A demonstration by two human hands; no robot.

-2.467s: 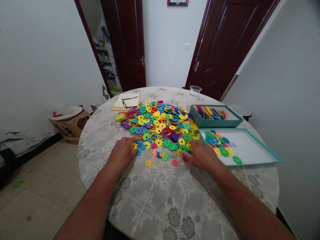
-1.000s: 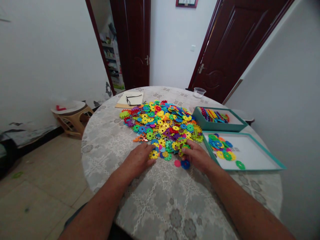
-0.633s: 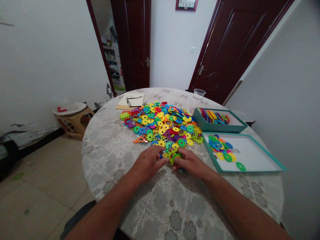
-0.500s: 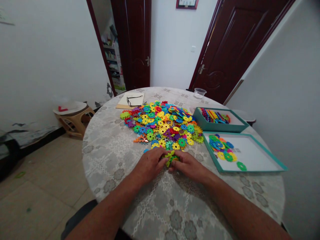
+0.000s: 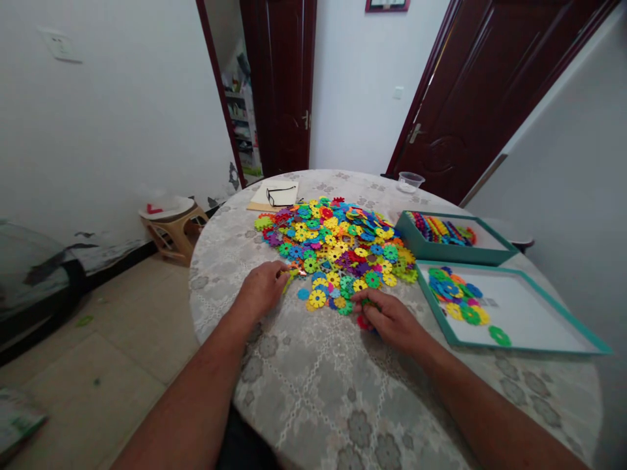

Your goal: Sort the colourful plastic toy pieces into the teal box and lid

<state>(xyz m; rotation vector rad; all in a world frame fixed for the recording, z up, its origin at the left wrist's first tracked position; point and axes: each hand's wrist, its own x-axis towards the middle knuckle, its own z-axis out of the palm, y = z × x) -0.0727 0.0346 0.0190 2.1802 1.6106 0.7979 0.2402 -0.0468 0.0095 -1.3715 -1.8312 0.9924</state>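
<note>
A heap of colourful flower-shaped plastic discs (image 5: 337, 245) spreads over the table in front of me. At its near left edge, my left hand (image 5: 264, 288) is closed on a yellow-green toothed plastic piece (image 5: 290, 279) that sticks out past the fingertips. My right hand (image 5: 392, 318) rests at the heap's near right edge, fingers curled. A bit of green shows between its thumb and forefinger, and a red disc (image 5: 363, 322) peeks out just beneath. The fingers partly hide what lies there.
On the right stand a teal box (image 5: 455, 251) with stacked discs and a shallow teal lid (image 5: 543, 326) holding loose discs. Glasses (image 5: 280, 196) lie on a notebook (image 5: 259, 196) at the back left. A clear plastic tub (image 5: 410, 183) sits at the far edge.
My hands have parted from the middle, where both held the yellow-green piece. The left went left with it; the right shifted right to the heap's edge. The view has turned slightly left.
</note>
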